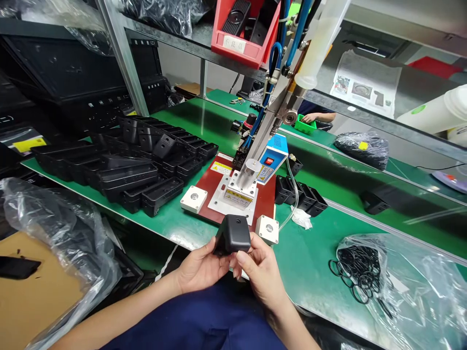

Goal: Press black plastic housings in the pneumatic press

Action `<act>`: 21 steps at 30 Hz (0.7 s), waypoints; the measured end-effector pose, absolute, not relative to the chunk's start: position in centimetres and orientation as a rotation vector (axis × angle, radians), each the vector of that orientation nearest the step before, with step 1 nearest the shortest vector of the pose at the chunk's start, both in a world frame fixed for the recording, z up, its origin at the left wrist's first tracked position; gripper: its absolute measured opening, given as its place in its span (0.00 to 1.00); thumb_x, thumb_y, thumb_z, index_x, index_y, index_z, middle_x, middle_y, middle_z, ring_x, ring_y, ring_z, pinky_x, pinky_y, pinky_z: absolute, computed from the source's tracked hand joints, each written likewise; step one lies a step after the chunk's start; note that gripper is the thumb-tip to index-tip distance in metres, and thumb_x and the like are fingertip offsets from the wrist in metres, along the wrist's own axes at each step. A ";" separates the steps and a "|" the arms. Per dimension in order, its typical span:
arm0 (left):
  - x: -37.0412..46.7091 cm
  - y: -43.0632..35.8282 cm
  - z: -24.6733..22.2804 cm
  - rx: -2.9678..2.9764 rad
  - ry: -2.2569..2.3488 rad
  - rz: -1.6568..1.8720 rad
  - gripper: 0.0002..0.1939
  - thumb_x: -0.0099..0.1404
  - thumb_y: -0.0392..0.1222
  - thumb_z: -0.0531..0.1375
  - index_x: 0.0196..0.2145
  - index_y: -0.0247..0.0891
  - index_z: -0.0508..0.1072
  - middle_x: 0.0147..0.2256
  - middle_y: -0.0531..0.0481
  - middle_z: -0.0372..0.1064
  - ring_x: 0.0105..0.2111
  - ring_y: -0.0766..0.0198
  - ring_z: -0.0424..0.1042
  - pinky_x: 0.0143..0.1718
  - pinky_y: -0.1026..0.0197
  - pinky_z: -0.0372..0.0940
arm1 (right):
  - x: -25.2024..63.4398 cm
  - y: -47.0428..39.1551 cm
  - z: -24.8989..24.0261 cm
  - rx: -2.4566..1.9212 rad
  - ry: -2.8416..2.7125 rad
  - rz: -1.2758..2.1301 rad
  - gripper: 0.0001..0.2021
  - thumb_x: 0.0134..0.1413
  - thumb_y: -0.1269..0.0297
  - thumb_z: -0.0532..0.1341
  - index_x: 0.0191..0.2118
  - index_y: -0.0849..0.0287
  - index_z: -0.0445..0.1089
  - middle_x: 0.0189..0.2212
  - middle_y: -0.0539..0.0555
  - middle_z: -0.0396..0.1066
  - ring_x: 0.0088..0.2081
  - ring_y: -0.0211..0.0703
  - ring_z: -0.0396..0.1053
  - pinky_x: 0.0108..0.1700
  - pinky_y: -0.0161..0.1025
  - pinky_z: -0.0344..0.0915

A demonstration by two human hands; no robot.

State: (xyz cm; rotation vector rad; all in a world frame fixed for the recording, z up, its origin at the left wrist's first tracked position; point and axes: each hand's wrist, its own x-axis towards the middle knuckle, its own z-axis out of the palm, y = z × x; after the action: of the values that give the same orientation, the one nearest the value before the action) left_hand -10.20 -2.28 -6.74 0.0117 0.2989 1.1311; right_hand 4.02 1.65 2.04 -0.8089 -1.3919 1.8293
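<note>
A black plastic housing [238, 234] is held up in front of my body, over the near edge of the green bench. My left hand [202, 267] cups it from the left and below, thumb on its side. Fingers of my right hand [260, 267] close round its right side and lower edge. Just beyond the housing stands a small press [245, 187] on a dark red base [211, 187]. White button boxes [194, 199] flank the press, the right button box [268, 229] close to my right hand. The housing's underside is hidden.
Many black housings [162, 194] are stacked on the left; several more housings [301, 194] stand right of the press. Black rubber rings [359, 267] spill from a clear bag [419, 287]. A red bin [239, 43] sits on the overhead shelf. Another person's hand [311, 117] is behind, at a green bin [304, 127].
</note>
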 end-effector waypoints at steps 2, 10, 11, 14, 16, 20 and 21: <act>-10.1 -2.7 -7.2 0.024 0.259 1.023 0.23 0.62 0.54 0.63 0.43 0.29 0.74 0.34 0.43 0.73 0.34 0.63 0.73 0.40 0.62 0.66 | 4.1 1.7 1.9 -0.822 -1.375 1.824 0.15 0.54 0.53 0.66 0.38 0.58 0.67 0.23 0.48 0.69 0.19 0.32 0.64 0.23 0.29 0.62; -10.1 -3.0 -6.6 0.155 0.118 0.852 0.30 0.66 0.63 0.52 0.40 0.30 0.73 0.30 0.47 0.68 0.20 0.71 0.61 0.25 0.63 0.53 | 4.8 2.1 0.9 -0.828 -1.340 1.803 0.12 0.57 0.55 0.64 0.41 0.57 0.67 0.24 0.47 0.69 0.20 0.31 0.65 0.22 0.28 0.60; -10.2 -3.0 -6.4 0.169 0.111 0.842 0.30 0.66 0.64 0.51 0.40 0.30 0.73 0.30 0.47 0.68 0.20 0.71 0.61 0.26 0.63 0.53 | 4.9 2.2 0.8 -0.845 -1.328 1.774 0.12 0.57 0.55 0.64 0.40 0.57 0.68 0.23 0.47 0.69 0.20 0.32 0.64 0.23 0.29 0.61; -10.2 -3.2 -6.1 0.246 0.119 0.862 0.33 0.67 0.66 0.46 0.44 0.30 0.72 0.31 0.46 0.67 0.20 0.70 0.61 0.27 0.62 0.52 | 5.2 2.7 0.7 -0.914 -1.237 1.675 0.12 0.56 0.54 0.65 0.36 0.58 0.69 0.20 0.47 0.68 0.20 0.33 0.63 0.23 0.29 0.60; -10.3 -3.4 -6.1 0.301 0.140 0.887 0.34 0.68 0.65 0.43 0.48 0.32 0.70 0.31 0.47 0.67 0.19 0.69 0.61 0.27 0.61 0.51 | 5.5 3.0 0.6 -0.946 -1.164 1.608 0.13 0.54 0.54 0.66 0.33 0.58 0.69 0.19 0.47 0.66 0.19 0.32 0.61 0.22 0.29 0.58; -10.4 -3.5 -6.1 0.376 0.138 0.887 0.35 0.68 0.64 0.42 0.52 0.32 0.69 0.30 0.47 0.66 0.19 0.68 0.61 0.27 0.61 0.52 | 5.9 3.5 0.6 -0.968 -1.077 1.553 0.14 0.50 0.54 0.69 0.32 0.58 0.68 0.18 0.46 0.65 0.19 0.32 0.58 0.20 0.29 0.56; -10.4 -3.5 -6.1 0.379 0.123 0.887 0.35 0.68 0.65 0.42 0.52 0.31 0.69 0.30 0.46 0.67 0.19 0.68 0.62 0.27 0.61 0.52 | 5.9 3.6 0.5 -0.969 -1.068 1.553 0.14 0.50 0.55 0.69 0.31 0.58 0.68 0.18 0.46 0.64 0.19 0.32 0.58 0.20 0.29 0.55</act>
State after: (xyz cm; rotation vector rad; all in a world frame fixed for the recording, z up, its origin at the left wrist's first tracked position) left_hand -10.40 -3.51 -6.12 0.3786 0.1226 0.8869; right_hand 5.95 3.61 0.54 -0.9687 -1.0683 1.5528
